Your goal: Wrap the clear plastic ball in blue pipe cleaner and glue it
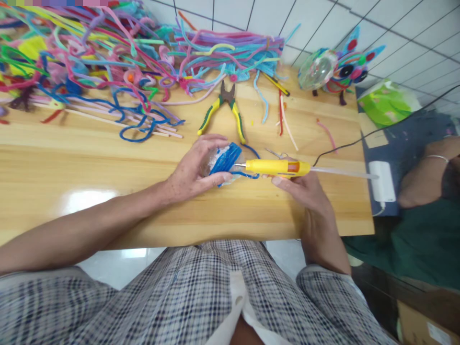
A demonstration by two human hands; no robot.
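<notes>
My left hand (196, 167) is wrapped round a clear plastic piece with blue pipe cleaner (227, 158) laid across it in rows. A loose blue pipe cleaner tail trails from it to the right. In my right hand (302, 187) is a yellow hot glue gun (268, 167), its metal nozzle touching or very close to the blue rows. A pale glue stick (341, 172) sticks out of the gun's back end. Small scissors (276, 154) lie just behind the gun, partly hidden. Pliers with yellow and green handles (235, 117) rest spread open beyond my left hand.
Piles of coloured pipe cleaners (108, 57) cover the back left of the wooden table (136, 220). A yellow cutter (276, 85) and a decorated animal figure (345, 72) stand farther back. A black cable (345, 145) runs rightward past a white adapter (381, 182). Another person's arm (424, 177) is at right.
</notes>
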